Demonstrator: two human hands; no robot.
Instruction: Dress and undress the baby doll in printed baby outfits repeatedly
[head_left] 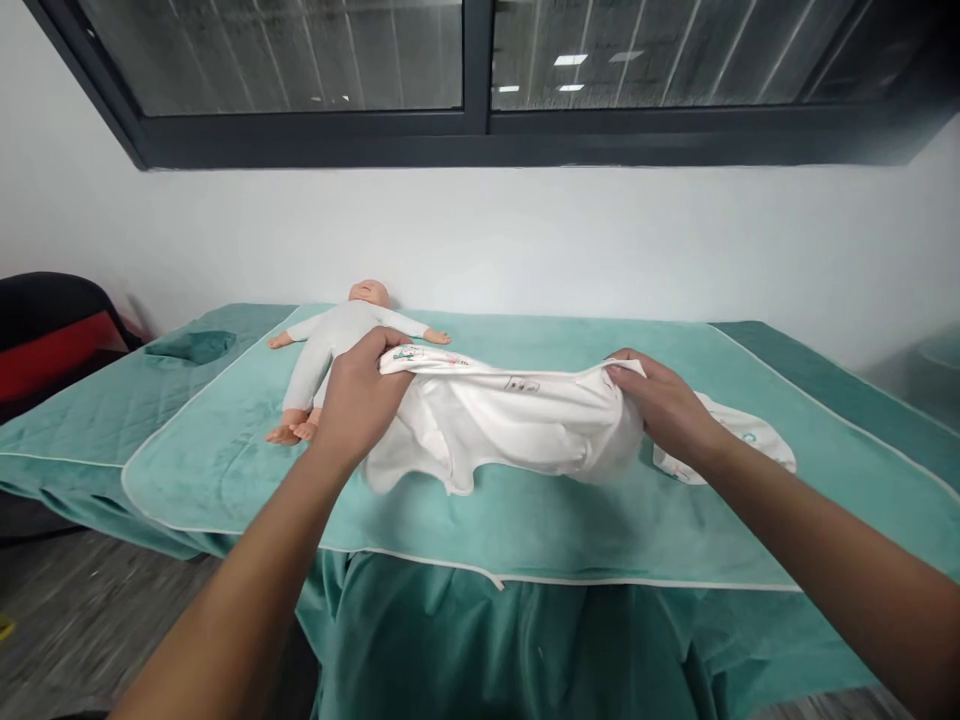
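Observation:
Stretched between both hands is a white baby garment (517,425) with small colored prints near its upper edge and a dark printed mark in the middle. Its lower part hangs loose just above the green cover. My left hand (367,390) pinches the upper left end, and my right hand (664,405) pinches the upper right end. Beyond my left hand a baby doll (337,335) in a white suit lies on its back, its arms spread. Partly hidden by my right forearm, a second white printed cloth (761,445) lies on the cover.
A green plush cover (225,450) with pale piping is spread over the bed, its front draping down. The bed has a face hole (191,347) at the left end. A black and red chair (60,340) stands at far left. Behind are a white wall and a dark-framed window (480,125).

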